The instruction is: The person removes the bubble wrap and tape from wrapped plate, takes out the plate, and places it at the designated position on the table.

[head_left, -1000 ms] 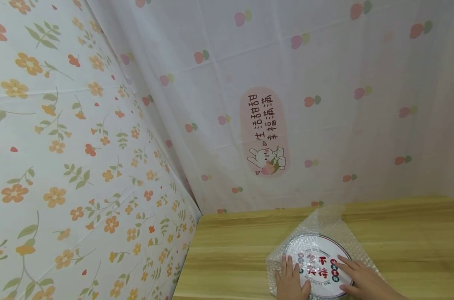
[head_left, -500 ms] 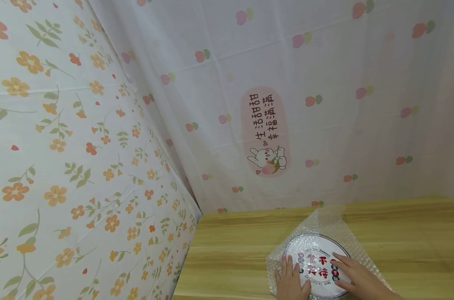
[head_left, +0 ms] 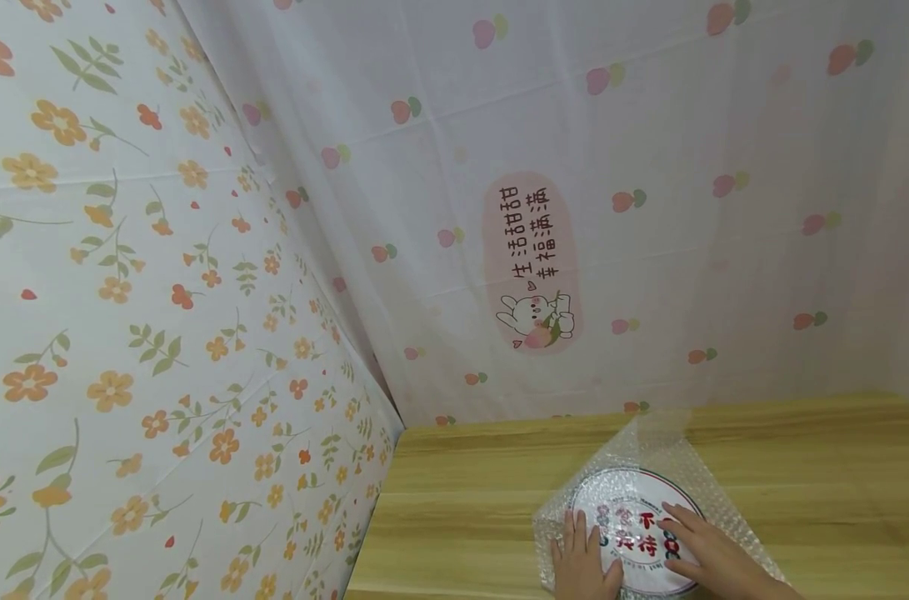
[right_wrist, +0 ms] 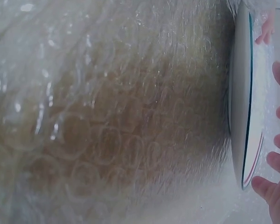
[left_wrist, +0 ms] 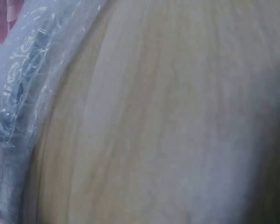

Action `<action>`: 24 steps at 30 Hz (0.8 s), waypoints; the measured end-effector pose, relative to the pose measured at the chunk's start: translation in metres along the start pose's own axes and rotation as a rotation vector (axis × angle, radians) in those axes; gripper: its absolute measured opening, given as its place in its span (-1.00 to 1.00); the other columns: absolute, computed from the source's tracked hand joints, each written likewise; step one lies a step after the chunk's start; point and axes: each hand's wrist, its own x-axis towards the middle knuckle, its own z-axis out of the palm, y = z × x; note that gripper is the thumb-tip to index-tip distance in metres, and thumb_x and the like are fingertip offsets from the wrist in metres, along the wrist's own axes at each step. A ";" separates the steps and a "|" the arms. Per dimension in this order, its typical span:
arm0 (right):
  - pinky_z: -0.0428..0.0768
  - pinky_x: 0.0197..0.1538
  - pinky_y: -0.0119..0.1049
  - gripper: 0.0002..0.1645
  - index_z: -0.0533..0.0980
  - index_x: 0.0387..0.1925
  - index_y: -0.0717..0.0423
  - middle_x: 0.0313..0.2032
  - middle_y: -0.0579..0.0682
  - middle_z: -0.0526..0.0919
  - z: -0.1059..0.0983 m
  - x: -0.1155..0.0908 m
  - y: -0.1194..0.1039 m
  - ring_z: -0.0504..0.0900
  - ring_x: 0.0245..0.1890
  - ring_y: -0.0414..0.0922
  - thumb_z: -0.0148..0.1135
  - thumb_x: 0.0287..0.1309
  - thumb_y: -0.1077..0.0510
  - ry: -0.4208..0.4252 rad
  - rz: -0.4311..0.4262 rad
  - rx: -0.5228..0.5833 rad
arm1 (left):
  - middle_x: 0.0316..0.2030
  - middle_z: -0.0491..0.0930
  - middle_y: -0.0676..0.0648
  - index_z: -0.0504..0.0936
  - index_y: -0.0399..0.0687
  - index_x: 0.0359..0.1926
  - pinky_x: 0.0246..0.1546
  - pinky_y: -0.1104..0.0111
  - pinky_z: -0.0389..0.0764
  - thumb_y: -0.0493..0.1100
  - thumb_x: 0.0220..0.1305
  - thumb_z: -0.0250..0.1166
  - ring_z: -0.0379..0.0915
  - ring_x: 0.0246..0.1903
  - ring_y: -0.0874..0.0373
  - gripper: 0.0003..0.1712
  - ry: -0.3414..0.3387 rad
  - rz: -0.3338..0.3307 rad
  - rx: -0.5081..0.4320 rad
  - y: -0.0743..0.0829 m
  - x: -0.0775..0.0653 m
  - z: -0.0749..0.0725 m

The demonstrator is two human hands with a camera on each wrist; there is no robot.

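A round white plate (head_left: pixel 658 493) with red lettering and a dark rim line lies on the table. Bubble wrap (head_left: pixel 607 458) spreads out beneath it, and a flap of the wrap covers its left half. My left hand (head_left: pixel 583 560) rests on the wrap at the plate's left edge, fingers extended. Over the right part of the plate, my right hand (head_left: pixel 712 554) lies with its fingers spread. In the right wrist view the plate's rim (right_wrist: pixel 247 107) shows side-on, with right fingers (right_wrist: pixel 277 163) near it. The left wrist view shows the wrap's edge (left_wrist: pixel 42 65).
The wood-grain table (head_left: pixel 461 500) extends left and right of the wrap. A white flowered cloth (head_left: pixel 162 333) hangs on the left. Behind the table hangs a pale curtain (head_left: pixel 686 275) with a fruit pattern and a pink rabbit print (head_left: pixel 532 267).
My right hand has shifted slightly left, farther over the plate. The left hand, the plate and the wrap's outer edges stay where they were.
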 end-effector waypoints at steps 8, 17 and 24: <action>0.50 -0.32 -0.17 -0.43 0.54 -0.26 0.15 -0.13 0.18 0.49 0.002 0.003 -0.004 0.51 -0.22 0.02 0.40 -0.32 -0.13 -0.008 0.015 0.049 | 0.08 0.41 0.01 0.59 0.09 -0.12 -0.19 0.07 0.39 0.30 -0.02 0.07 0.19 0.14 0.10 -0.45 0.005 0.005 0.008 0.000 0.000 -0.002; 0.50 -0.28 -0.14 -0.43 0.54 -0.22 0.15 -0.10 0.19 0.47 0.004 0.005 -0.007 0.50 -0.17 0.04 0.37 -0.26 -0.14 -0.040 0.030 0.042 | 0.09 0.40 0.01 0.58 0.09 -0.11 -0.17 0.07 0.39 0.30 -0.02 0.08 0.20 0.14 0.08 -0.44 -0.008 -0.002 0.002 0.000 -0.001 0.001; 0.50 -0.27 -0.11 -0.43 0.53 -0.21 0.12 -0.09 0.19 0.47 0.007 0.005 -0.004 0.49 -0.17 0.06 0.36 -0.26 -0.14 -0.051 0.050 0.056 | 0.09 0.40 0.00 0.58 0.07 -0.09 -0.16 0.06 0.38 0.29 -0.01 0.08 0.19 0.16 0.08 -0.44 -0.028 -0.005 -0.016 0.000 0.000 -0.001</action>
